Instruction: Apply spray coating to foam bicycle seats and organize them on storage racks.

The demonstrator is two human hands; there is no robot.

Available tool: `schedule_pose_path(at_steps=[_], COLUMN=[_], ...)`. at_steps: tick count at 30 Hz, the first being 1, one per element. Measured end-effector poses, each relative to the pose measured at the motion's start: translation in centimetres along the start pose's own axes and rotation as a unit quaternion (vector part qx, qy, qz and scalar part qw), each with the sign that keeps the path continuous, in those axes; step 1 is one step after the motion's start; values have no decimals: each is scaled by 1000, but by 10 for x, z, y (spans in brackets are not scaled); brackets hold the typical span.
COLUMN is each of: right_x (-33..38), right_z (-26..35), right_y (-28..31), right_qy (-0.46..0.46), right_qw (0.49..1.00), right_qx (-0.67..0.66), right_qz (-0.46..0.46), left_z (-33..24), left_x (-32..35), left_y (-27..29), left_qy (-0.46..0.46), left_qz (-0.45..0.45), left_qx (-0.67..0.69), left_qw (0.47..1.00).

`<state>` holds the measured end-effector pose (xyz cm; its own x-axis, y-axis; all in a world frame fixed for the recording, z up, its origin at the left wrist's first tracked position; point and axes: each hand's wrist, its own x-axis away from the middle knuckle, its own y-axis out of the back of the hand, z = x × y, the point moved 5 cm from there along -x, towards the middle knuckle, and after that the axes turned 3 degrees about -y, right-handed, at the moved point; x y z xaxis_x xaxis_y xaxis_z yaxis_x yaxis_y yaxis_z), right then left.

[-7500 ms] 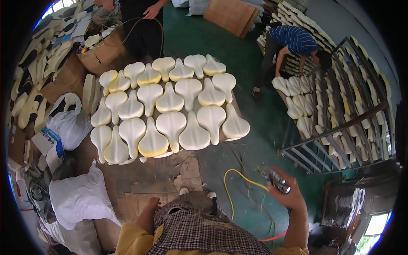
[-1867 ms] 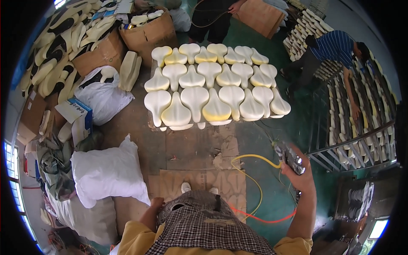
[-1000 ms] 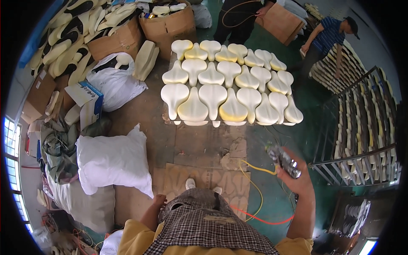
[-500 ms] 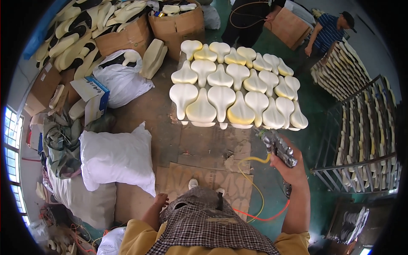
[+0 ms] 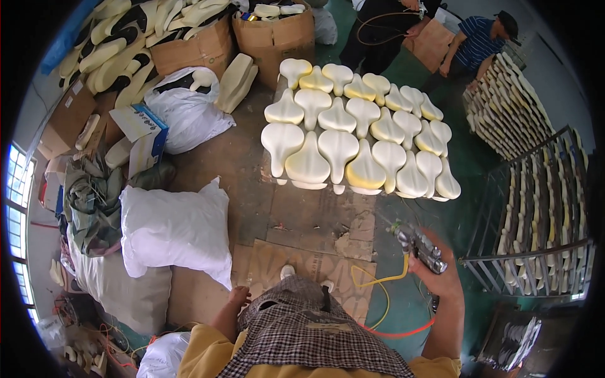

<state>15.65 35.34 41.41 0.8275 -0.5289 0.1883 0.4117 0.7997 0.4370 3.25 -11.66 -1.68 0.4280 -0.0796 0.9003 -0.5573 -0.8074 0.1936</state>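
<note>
Gripped in my right hand (image 5: 442, 272) is a metal spray gun (image 5: 418, 247), its nozzle toward the table edge. A yellow hose (image 5: 384, 278) and an orange hose (image 5: 403, 332) trail from it past my apron. My left hand (image 5: 238, 296) hangs low beside the checked apron (image 5: 296, 321), fingers loosely bent with nothing visible in them. Ahead of the gun, rows of cream foam bicycle saddles (image 5: 340, 151) lie close together on a table, noses pointing alternately near and far. Several carry yellow patches along their edges.
A stuffed white sack (image 5: 176, 230) lies at left. Behind it are cartons (image 5: 274, 47) and heaped foam pieces (image 5: 120, 50). Metal racks (image 5: 535, 252) of saddles stand at right. One person in dark clothes (image 5: 378, 38) holds a hose; another in a striped shirt (image 5: 476, 41) bends by stacked saddles.
My right hand has shifted slightly right and down with the spray gun, away from the saddles. The view has turned a little. My left hand stays about where it was.
</note>
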Motion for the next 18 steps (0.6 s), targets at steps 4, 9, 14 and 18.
schedule_pose_path(at_steps=[4, 9, 14, 18], right_x=[-1, -27, -64, -56], right_z=[3, 19, 44, 46], right_y=[-10, -26, -44, -49], right_qy=[6, 28, 78, 63], right_qw=[1000, 999, 997, 997], right_qx=[-18, -20, -24, 27], right_qz=[18, 21, -9, 48], left_z=[7, 4, 11, 18], left_x=[-5, -4, -9, -11], left_y=[5, 8, 12, 16], left_qy=[-5, 7, 5, 8], left_qz=[-5, -3, -8, -6], left_qx=[4, 10, 23, 36], left_qw=[1000, 1000, 1000, 999])
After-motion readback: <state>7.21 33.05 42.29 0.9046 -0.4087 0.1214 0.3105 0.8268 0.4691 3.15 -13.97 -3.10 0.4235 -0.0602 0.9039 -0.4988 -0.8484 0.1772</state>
